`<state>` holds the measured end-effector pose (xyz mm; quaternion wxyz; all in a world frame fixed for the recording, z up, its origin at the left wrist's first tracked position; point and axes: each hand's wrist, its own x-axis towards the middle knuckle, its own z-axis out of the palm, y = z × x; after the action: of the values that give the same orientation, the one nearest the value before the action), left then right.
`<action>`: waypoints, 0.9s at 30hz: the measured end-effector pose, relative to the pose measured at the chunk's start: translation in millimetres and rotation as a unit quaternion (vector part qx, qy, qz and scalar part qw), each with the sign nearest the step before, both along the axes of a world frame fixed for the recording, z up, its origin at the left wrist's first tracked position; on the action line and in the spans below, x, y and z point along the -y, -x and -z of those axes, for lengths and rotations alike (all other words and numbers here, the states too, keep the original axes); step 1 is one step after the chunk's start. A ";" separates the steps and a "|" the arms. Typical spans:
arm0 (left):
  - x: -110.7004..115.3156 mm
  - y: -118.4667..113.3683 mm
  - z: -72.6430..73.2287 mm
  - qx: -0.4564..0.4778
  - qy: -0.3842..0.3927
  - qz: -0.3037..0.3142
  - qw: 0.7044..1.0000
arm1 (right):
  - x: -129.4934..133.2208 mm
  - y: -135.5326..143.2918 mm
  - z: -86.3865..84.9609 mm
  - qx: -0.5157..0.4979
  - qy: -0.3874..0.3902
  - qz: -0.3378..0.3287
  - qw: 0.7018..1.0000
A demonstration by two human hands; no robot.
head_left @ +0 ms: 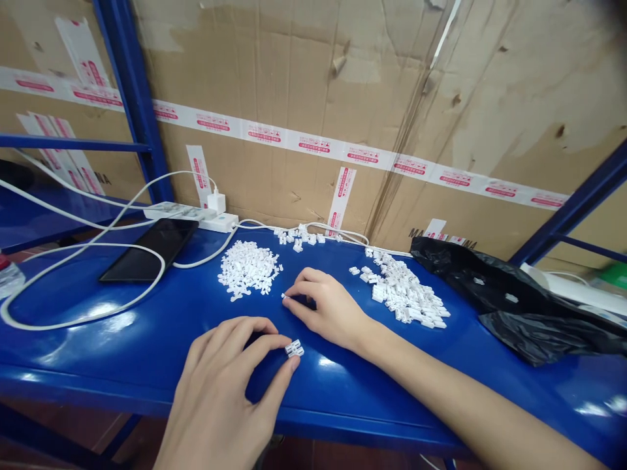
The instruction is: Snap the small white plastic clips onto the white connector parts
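Note:
Between the thumb and forefinger of my left hand is a small white plastic block with slots, held above the front of the blue table. My right hand pinches a tiny white plastic piece at its fingertips, just past the left hand. A heap of small white pieces lies to the left of the right hand's fingers. To the right of that hand spreads a pile of larger white blocks. Several more white parts lie scattered at the back.
A dark phone or tablet lies at the left beneath looping white cables. Behind it sits a power strip with a charger plugged in. Black plastic bags cover the right side. Taped cardboard stands behind the table.

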<state>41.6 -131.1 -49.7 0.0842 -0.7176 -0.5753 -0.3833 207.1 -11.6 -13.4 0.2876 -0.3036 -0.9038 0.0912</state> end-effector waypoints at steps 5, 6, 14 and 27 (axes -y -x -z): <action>-0.8 0.2 1.3 -0.006 0.006 -0.005 1.000 | -1.3 -4.2 -0.6 -0.026 0.013 -0.033 0.999; -0.7 0.3 1.2 -0.006 0.008 -0.007 1.000 | 0.0 -6.2 -1.4 -0.039 0.020 -0.042 0.998; 2.4 1.2 0.7 0.013 0.000 -0.021 1.000 | 16.9 -17.4 -9.2 -0.133 0.189 -0.118 0.966; 0.6 2.7 -1.7 0.037 -0.007 -0.040 0.999 | 21.9 -13.9 -10.9 -0.139 0.281 -0.150 0.938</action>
<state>38.9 -131.6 -48.0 0.0831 -0.6791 -0.6035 -0.4095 221.0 -33.5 -2.6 0.2967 -0.2176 -0.8272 0.4247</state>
